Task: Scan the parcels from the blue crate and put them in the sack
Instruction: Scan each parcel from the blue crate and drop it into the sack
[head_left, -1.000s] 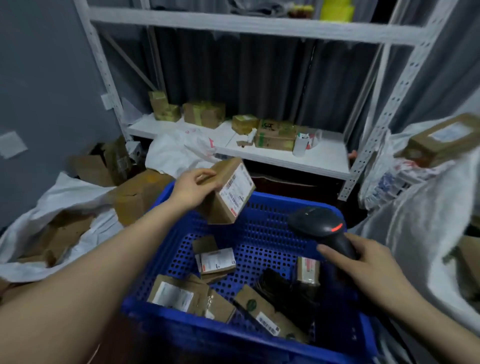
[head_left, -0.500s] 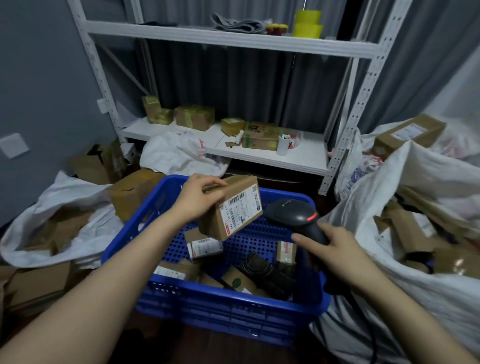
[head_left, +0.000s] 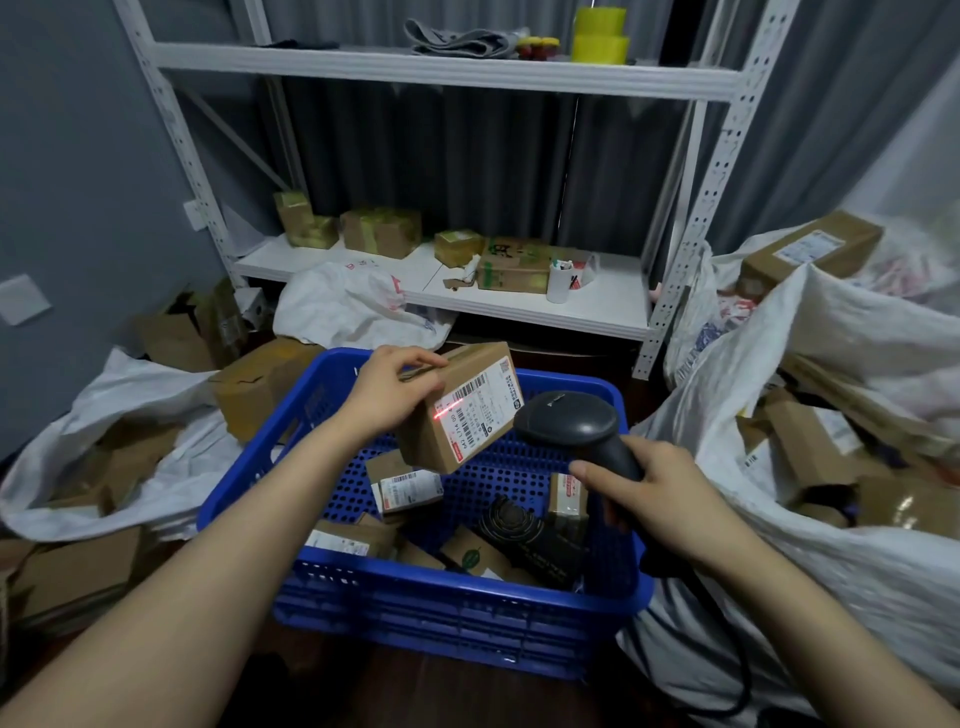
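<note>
My left hand (head_left: 390, 394) grips a small brown cardboard parcel (head_left: 470, 415) above the blue crate (head_left: 457, 603), its white barcode label turned to the right. My right hand (head_left: 657, 493) grips the handle of a black barcode scanner (head_left: 569, 421), whose head points at the label from close by. A red scan line lies across the label's left end. Several more small parcels (head_left: 410, 488) lie on the crate's floor. A large white sack (head_left: 831, 415) holding boxes stands open just right of the crate.
A white metal shelf rack (head_left: 519, 301) with several boxes stands behind the crate. Another white sack (head_left: 130, 467) with cardboard boxes lies on the floor at the left. The scanner's black cable (head_left: 727, 670) loops down at the lower right.
The view has lifted and pulled back. My left hand has lowered the parcel toward the scanner, and a red scan line now shows on its label.
</note>
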